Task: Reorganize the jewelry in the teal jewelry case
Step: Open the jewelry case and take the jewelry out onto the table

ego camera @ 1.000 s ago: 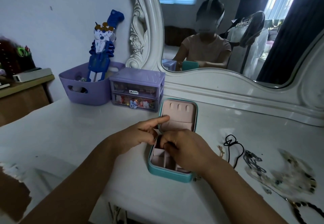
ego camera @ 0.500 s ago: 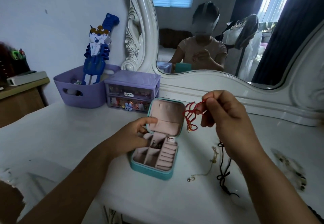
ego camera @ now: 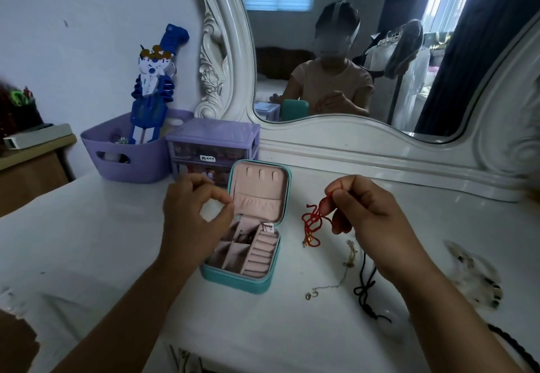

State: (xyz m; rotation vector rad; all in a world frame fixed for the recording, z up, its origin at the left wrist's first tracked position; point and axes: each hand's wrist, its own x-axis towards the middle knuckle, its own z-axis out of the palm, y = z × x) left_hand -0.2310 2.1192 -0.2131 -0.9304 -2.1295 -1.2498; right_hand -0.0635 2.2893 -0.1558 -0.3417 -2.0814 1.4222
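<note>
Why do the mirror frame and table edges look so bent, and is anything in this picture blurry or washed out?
Head view: the wide-angle lens bows the mirror frame and table toward the edges. The window reflected at top right is blown out. The room is dim and bluish. The hair claw at right is smeared, while the teal jewelry case and red cord stay fairly sharp.

- I am seeing two bare forearms reaching in over the white vanity table (ego camera: 87,226), with no sleeves, watch, rings or bracelets showing on either.
- The left hand (ego camera: 190,218) and the right hand (ego camera: 368,212) are wearing no gloves.
- In the mirror (ego camera: 336,51) above the table, the person's reflection is wearing a short-sleeved, pale pinkish top.
- A light band is running over the reflected head, as of a head-worn mount; finer detail is too small for me.
</note>
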